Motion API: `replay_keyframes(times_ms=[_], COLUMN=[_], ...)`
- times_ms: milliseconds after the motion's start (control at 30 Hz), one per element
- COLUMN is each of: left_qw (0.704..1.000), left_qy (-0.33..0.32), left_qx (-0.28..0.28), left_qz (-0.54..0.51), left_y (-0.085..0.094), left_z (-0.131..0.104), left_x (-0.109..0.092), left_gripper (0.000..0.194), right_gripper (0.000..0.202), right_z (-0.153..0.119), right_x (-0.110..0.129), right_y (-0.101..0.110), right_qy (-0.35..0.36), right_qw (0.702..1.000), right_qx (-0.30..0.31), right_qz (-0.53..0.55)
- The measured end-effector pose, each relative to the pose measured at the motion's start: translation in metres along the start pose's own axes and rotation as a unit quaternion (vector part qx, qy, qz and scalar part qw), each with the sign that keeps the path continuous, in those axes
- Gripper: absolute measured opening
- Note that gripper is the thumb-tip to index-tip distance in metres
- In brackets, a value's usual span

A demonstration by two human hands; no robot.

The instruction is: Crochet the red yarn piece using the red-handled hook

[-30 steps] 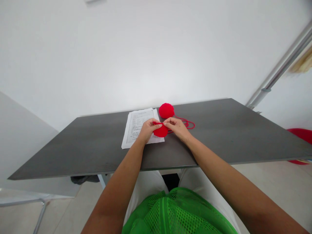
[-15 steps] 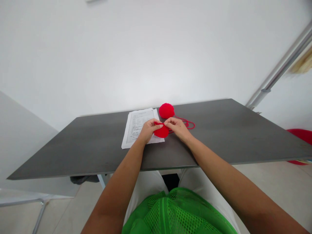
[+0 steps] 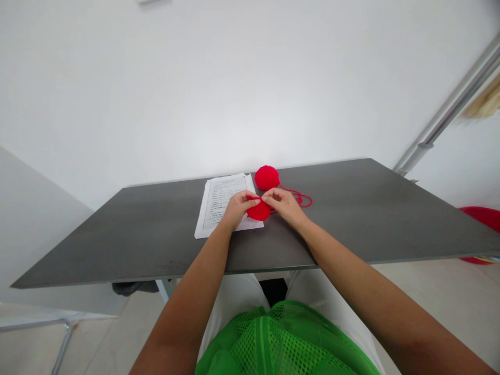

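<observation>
A small, rounded red crochet piece [image 3: 258, 212] is held up between my two hands, over the lower right corner of the printed sheets. My left hand [image 3: 237, 207] pinches its upper left edge between thumb and fingers. At the top edge, the closed fingertips of my right hand [image 3: 285, 203] meet it, close to my left thumb. Whether a hook sits between the fingers I cannot make out. A red yarn ball [image 3: 266, 177] rests just beyond my hands, and its loose yarn strand [image 3: 305, 198] loops on the table to the right.
Printed paper sheets [image 3: 222, 195] lie on the dark grey table [image 3: 371, 213], partly under my left hand. A white wall [image 3: 234, 94] rises behind the table's far edge. Past the right end are a red object [image 3: 482, 216] and a metal pole [image 3: 449, 122].
My right fingertips have shifted very slightly left along the top edge of the red piece. The yarn ball, strand and sheets have stayed put.
</observation>
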State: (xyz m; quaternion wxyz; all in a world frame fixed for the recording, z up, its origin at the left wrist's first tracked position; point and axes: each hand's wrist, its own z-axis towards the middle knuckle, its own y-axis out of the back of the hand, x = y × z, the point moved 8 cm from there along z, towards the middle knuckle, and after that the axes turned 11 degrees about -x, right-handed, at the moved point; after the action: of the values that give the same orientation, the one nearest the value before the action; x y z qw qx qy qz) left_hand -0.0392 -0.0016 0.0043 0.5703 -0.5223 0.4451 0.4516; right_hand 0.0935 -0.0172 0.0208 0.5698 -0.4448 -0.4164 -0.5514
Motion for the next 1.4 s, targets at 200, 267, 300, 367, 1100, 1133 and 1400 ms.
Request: replay_keyframes(times_ms=[200, 267, 300, 367, 1100, 1133, 1400], left_qw=[1.0, 1.0, 1.0, 1.0, 1.0, 1.0, 1.0], left_qy=[-0.001, 0.002, 0.003, 0.009, -0.011, -0.012, -0.017], left_qx=[0.004, 0.003, 0.001, -0.004, 0.007, 0.007, 0.008], left_qz=[0.007, 0.006, 0.005, 0.003, 0.012, 0.015, 0.018], left_y=[-0.0016, -0.0017, -0.0015, -0.0008, -0.0006, -0.0005, 0.0007], left_z=[-0.0005, -0.0005, -0.0004, -0.0002, 0.0014, 0.0014, 0.0022], left_x=[0.0002, 0.0004, 0.0005, 0.0011, 0.0004, 0.0005, 0.0003], left_gripper=[0.025, 0.026, 0.027, 0.028, 0.027, 0.027, 0.027], right_gripper=[0.019, 0.018, 0.018, 0.019, 0.019, 0.018, 0.019], right_z=[0.0015, 0.0019, 0.002, 0.0021, 0.0012, 0.0013, -0.0001], right_x=[-0.0006, -0.0005, -0.0005, -0.0005, -0.0018, -0.0019, -0.0005], right_y=[0.0009, 0.0012, 0.0014, 0.002, 0.0013, 0.0014, -0.0004], right_qy=[0.007, 0.01, 0.01, 0.009, 0.001, 0.002, -0.005], right_qw=[1.0, 1.0, 1.0, 1.0, 1.0, 1.0, 1.0], right_qx=[-0.003, -0.005, -0.006, -0.011, 0.0, 0.0, 0.006], right_qz=[-0.014, -0.017, -0.017, -0.013, -0.009, -0.011, -0.004])
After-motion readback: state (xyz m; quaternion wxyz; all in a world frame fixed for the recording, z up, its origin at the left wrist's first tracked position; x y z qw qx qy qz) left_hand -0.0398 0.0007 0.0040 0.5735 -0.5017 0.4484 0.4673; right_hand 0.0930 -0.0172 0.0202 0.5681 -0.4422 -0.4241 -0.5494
